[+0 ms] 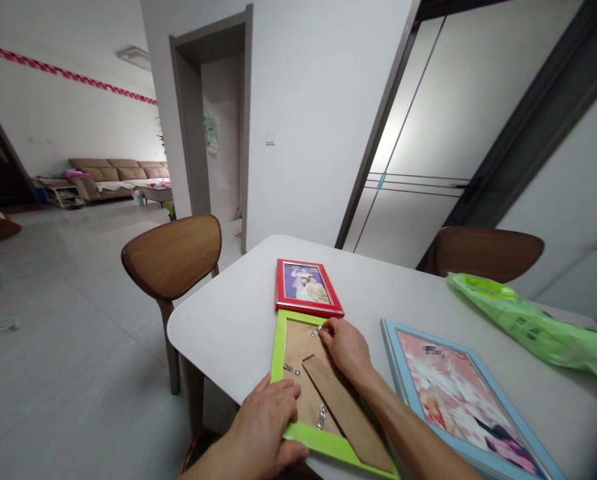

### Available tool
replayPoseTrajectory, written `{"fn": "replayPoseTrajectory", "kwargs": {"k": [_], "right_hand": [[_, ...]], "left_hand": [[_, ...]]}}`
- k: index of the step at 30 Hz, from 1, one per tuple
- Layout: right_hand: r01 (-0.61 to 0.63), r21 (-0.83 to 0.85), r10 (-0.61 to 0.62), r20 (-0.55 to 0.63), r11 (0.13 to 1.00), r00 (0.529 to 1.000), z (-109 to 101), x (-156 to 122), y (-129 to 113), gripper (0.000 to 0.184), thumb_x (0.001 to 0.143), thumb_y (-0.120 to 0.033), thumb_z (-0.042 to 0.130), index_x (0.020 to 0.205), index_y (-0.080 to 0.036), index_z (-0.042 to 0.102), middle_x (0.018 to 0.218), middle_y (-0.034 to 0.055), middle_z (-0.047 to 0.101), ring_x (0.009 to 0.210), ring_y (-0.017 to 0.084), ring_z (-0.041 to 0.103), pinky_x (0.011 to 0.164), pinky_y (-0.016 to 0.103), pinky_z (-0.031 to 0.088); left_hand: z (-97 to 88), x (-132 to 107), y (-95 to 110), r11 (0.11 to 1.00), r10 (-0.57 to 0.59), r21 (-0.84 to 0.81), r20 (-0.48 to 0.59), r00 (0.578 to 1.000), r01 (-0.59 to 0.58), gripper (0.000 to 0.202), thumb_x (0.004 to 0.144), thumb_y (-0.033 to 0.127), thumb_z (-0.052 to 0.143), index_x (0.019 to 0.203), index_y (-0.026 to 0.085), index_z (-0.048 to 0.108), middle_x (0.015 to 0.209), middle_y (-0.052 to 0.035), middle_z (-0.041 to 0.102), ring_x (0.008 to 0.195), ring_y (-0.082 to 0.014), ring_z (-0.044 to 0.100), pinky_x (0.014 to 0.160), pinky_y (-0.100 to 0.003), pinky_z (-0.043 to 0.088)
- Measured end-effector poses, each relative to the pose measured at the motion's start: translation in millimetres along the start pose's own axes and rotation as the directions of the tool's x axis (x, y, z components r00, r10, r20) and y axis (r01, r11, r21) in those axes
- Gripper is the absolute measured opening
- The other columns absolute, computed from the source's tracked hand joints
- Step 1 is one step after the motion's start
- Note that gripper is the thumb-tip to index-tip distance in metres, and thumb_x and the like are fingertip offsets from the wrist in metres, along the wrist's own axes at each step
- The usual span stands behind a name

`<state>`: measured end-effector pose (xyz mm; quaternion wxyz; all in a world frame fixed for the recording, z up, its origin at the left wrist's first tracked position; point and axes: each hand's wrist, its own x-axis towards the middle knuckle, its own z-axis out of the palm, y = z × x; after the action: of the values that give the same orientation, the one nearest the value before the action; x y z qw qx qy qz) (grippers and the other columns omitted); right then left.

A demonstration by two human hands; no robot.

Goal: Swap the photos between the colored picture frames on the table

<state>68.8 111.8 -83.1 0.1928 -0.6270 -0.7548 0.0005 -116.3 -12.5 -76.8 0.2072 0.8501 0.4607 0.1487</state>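
Apparently, the backing board (296, 341) is already seated in the green frame (279, 350), laid back-up on the table (238, 303) just nearer than the red frame (308, 307); whether any clips are left unfastened cannot be told. The far metal clip (317, 331) is pinched between the right hand's (347, 348) thumb and forefinger. The near-left corner is held by the left hand (268, 417), fingers together, thumb apart.

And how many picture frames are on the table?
3: the red frame farthest off, the green frame lying back-up in front of it, and the blue frame to the right. The bag might hide more.
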Motion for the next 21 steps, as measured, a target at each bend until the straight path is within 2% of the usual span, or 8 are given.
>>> {"fn": "replayPoseTrajectory", "kwargs": {"k": [7, 15, 18, 21], "right_hand": [[0.022, 0.024, -0.022, 0.001, 0.999, 1.000, 9, 8, -13, 0.028, 0.078, -0.032, 0.040, 0.069, -0.020, 0.064, 0.074, 0.0053, 0.062, 0.070, 0.015, 0.053, 0.062, 0.025, 0.032], [-0.156, 0.098, 0.158, -0.012, 0.983, 0.987, 23, 24, -13, 0.016, 0.068, -0.031, 0.051, 0.065, -0.017, 0.059, 0.066, 0.0053, 0.061, 0.059, 0.015, 0.052, 0.050, 0.025, 0.027], [-0.176, 0.165, 0.182, -0.023, 0.970, 0.983, 21, 28, -14, 0.015, 0.067, -0.031, 0.052, 0.066, -0.017, 0.057, 0.066, 0.0056, 0.061, 0.058, 0.016, 0.052, 0.049, 0.024, 0.028], [-0.145, 0.264, 0.157, -0.027, 0.954, 0.987, 11, 24, -12, 0.022, 0.071, -0.035, 0.046, 0.064, -0.018, 0.057, 0.064, 0.0040, 0.061, 0.058, 0.015, 0.053, 0.052, 0.024, 0.032]], "left_hand": [[0.0, -1, 0, 1.000, 0.006, 0.000, 0.011, 1.000, -0.006, 0.042, 0.068, 0.038, 0.062, 0.102, 0.017, 0.050, 0.125, -0.0067, 0.044, 0.117, -0.0176, 0.035, 0.102, -0.035, 0.015], [1.6, 0, 1, 1.000, -0.021, -0.017, 0.012, 1.000, 0.021, 0.045, 0.068, 0.037, 0.061, 0.106, 0.016, 0.048, 0.124, -0.0083, 0.044, 0.117, -0.0190, 0.034, 0.102, -0.037, 0.013], [-2.1, -1, 3, 0.999, -0.039, -0.017, 0.013, 0.999, 0.039, 0.049, 0.068, 0.036, 0.061, 0.110, 0.016, 0.046, 0.124, -0.0089, 0.044, 0.116, -0.0187, 0.035, 0.102, -0.036, 0.014], [-4.4, 1, 11, 0.999, -0.050, -0.001, 0.045, 0.998, 0.050, 0.049, 0.064, 0.037, 0.065, 0.106, 0.017, 0.049, 0.127, -0.0102, 0.041, 0.119, -0.0204, 0.032, 0.102, -0.039, 0.012]]}}
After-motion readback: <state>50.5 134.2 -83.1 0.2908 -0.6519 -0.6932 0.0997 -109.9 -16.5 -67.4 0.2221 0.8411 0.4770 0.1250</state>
